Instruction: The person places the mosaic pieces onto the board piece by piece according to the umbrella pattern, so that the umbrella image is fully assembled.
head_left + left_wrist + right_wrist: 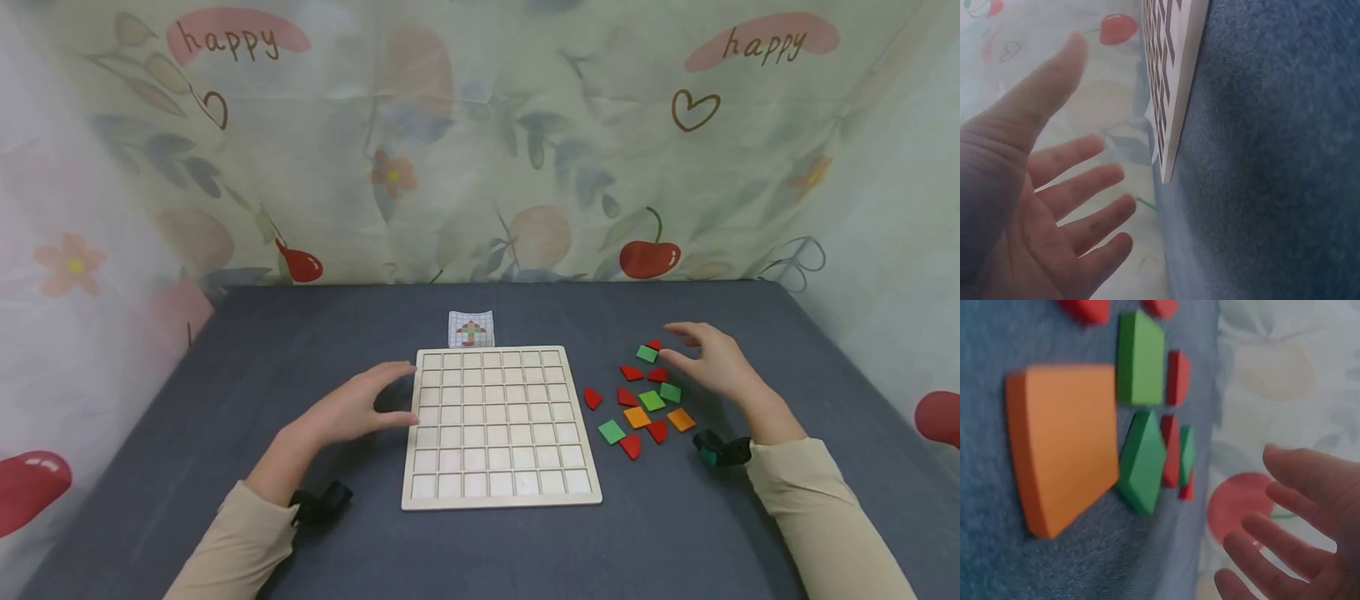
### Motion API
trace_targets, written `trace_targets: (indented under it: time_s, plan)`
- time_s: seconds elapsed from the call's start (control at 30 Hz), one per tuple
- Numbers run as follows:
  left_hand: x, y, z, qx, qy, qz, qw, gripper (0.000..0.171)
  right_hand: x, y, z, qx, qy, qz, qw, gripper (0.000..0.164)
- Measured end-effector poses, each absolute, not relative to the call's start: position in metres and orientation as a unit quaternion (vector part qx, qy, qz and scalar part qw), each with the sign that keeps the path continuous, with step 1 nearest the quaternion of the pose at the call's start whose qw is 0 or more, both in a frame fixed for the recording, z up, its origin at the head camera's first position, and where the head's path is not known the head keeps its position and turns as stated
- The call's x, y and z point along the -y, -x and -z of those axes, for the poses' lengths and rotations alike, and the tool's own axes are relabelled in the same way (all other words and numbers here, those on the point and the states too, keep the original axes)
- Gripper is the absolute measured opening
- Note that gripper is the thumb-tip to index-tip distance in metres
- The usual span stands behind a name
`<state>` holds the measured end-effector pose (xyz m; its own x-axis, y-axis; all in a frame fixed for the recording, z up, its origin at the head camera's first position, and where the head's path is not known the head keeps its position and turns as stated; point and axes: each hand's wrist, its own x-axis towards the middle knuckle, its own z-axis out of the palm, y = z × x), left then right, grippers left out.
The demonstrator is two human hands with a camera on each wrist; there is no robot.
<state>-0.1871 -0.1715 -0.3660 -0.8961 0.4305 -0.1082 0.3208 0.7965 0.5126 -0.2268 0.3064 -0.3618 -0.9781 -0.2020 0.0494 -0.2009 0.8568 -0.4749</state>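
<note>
My left hand (pixel 352 410) hovers at the left edge of a pale wooden grid board (pixel 495 507), thumb and fingers apart and holding nothing. In the left wrist view its fingers are spread beside the board's corner (pixel 1169 156). My right hand (pixel 712 362) is at the far right of a scatter of small flat pieces, its fingers loosely bent around nothing. These are red rounded wedges (pixel 630 447), green blocks (pixel 611 431) and orange blocks (pixel 681 419). Close in the right wrist view lies one orange block (pixel 1069 437), with green and red pieces behind it.
A small white card (pixel 471 330) with a gridded red, green and orange figure lies against the board's far edge. Dark cloth (pixel 495 554) covers the table. A printed curtain (pixel 480 167) hangs behind it. Each wrist wears a black strap device (pixel 322 502), and a thin cord loops at the back right.
</note>
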Motion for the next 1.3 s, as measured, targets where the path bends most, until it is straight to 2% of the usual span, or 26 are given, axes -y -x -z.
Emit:
trace_targets:
  time_s: [0.4, 1.3]
  plan:
    - [0.168, 0.187, 0.372, -0.924, -0.253, -0.231, 0.168, 0.091, -0.321, 0.253, 0.374, -0.963, 0.079, 0.254, 0.054, 0.044]
    - [0.166, 0.186, 0.374, -0.930, -0.256, -0.200, 0.169, 0.091, -0.321, 0.276, 0.381, -0.963, 0.051, 0.252, 0.083, 0.039]
